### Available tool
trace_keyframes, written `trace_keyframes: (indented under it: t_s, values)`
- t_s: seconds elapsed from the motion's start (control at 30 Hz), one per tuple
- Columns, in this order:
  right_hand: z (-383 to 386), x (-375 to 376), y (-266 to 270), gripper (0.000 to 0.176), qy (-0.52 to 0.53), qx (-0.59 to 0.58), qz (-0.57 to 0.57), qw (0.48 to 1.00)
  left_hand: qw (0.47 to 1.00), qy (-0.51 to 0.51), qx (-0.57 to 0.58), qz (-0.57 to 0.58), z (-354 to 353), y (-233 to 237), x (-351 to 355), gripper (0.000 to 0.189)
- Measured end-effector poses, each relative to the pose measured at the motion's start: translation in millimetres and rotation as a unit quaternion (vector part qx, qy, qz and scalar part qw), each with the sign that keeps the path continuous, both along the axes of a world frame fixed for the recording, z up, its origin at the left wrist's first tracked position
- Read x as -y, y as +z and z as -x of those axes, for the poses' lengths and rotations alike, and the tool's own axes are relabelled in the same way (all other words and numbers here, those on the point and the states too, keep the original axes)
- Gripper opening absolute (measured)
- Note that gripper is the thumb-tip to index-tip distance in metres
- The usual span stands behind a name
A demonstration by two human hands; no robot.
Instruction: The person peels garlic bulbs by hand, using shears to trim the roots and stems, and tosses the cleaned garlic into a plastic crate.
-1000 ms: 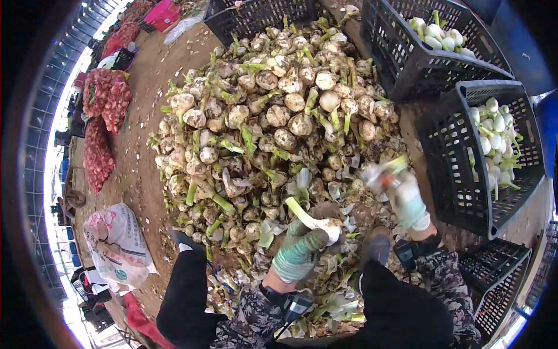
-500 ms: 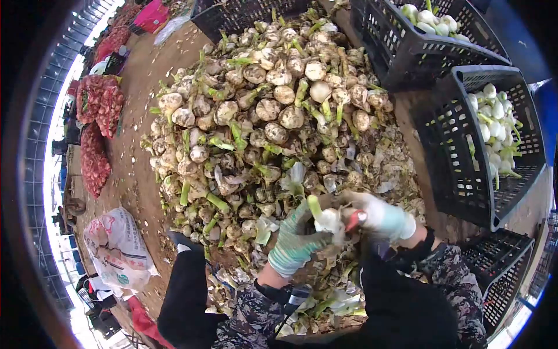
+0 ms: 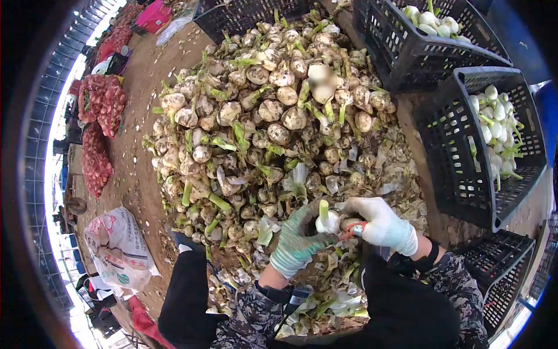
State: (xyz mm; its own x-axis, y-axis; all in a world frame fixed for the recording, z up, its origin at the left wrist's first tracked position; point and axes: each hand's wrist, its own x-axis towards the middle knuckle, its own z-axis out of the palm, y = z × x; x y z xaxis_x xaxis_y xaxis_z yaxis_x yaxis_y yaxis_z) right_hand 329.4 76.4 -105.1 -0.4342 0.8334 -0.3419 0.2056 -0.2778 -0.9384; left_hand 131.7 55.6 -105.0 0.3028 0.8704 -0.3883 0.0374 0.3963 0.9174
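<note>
In a striped white-and-green glove, my left hand (image 3: 299,239) is closed around a peeled white garlic bulb (image 3: 328,223) with its short green stem pointing up. My right hand (image 3: 381,221), in a white glove, is close against the bulb's right side. Its fingers grip a small tool with a red part (image 3: 353,230); the rest of the tool is hidden by the hand. Just beyond both hands rises a big heap of dirty, unpeeled garlic (image 3: 273,110) with cut green stems. Loose peelings (image 3: 343,302) lie beneath the hands.
Black plastic crates (image 3: 459,157) stand on the right, two holding clean white garlic (image 3: 497,125). Another black crate (image 3: 247,23) is behind the heap. To the left are red mesh sacks (image 3: 96,157) and a white plastic bag (image 3: 119,250) on the dirt floor.
My right hand was blurred with motion and is now sharp, slightly lower, beside the bulb. The bulb's stem has turned more upright in my left hand.
</note>
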Motion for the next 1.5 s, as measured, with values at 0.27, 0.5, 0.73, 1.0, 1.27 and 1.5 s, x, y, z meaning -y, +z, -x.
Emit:
trace_keyframes:
  t_s: [0.27, 0.5, 0.73, 1.0, 1.27, 1.5]
  values:
    - [19.0, 2.8, 9.8, 0.019, 0.004, 0.14, -0.2, 0.97, 0.981, 0.142, 0.096, 0.092, -12.9, -0.2, -4.0, 0.045]
    - [-20.8, 7.7, -75.6, 0.026, 0.14, 0.298, -0.104, 0.938, 0.882, 0.308, 0.307, 0.179, 0.8, 1.1, -1.1, 0.045]
    - [16.5, -6.0, 12.5, 0.067, 0.078, -0.032, -0.159, 0.984, 0.889, 0.234, 0.358, 0.161, -26.9, 2.9, -6.4, 0.055]
    - [-27.1, -11.9, 4.3, 0.063, -0.131, -0.33, 0.1, 0.93, 0.911, 0.354, 0.159, 0.141, 12.7, -43.6, 0.4, 0.04]
    - [19.7, 22.4, -114.9, 0.05, 0.264, 0.275, -0.205, 0.902, 0.881, 0.401, 0.097, 0.232, 12.1, -86.6, 44.4, 0.023]
    - [21.5, 3.8, -15.5, 0.06, 0.136, 0.179, -0.239, 0.945, 0.933, 0.237, 0.106, 0.247, 6.7, -43.7, 24.4, 0.029]
